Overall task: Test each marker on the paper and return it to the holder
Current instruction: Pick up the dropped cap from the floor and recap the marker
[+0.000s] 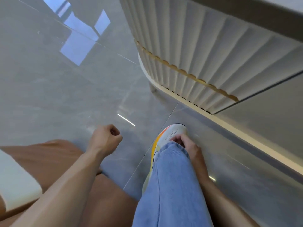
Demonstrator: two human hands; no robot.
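No marker, paper or holder is in view. My left hand hangs over the grey floor with its fingers curled into a fist and nothing visible in it. My right hand hangs beside my raised leg in blue jeans, fingers loosely curled and holding nothing, just above a white and orange shoe. Both forearms reach in from the bottom of the view.
A glossy grey tiled floor fills the left and middle. A white fluted cabinet with a gold trim strip stands at the upper right. A brown seat with a cream pad lies at the lower left.
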